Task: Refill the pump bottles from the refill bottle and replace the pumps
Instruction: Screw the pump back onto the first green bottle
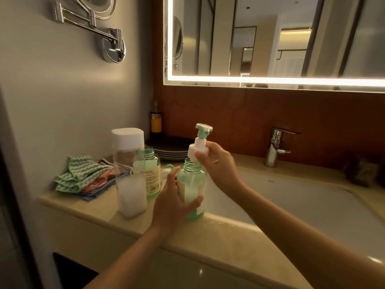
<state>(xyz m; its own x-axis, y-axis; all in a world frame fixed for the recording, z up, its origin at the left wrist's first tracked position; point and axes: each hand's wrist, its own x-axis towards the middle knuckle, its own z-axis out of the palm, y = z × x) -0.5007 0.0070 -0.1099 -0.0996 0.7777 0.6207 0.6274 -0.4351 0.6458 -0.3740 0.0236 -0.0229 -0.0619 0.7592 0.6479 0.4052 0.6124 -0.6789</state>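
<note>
Centre frame: my left hand (170, 205) fingers wrap the green translucent pump bottle (191, 171), which stands at the beige stone bench (93, 207) edge. Right hand (220, 165) fingers pinch the white-and-green pump head (198, 151), askew just above the neck. Risks, as I judge them: cross-threading, or the bottle tipping into the white sink (291, 195), right of centre.

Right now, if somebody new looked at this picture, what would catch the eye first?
First, the two hands at the centre: the right hand holds a pump over the open neck of a green bottle, which the left hand grips beside the sink. Above them, the mirror glows with a bright lit border.
</note>
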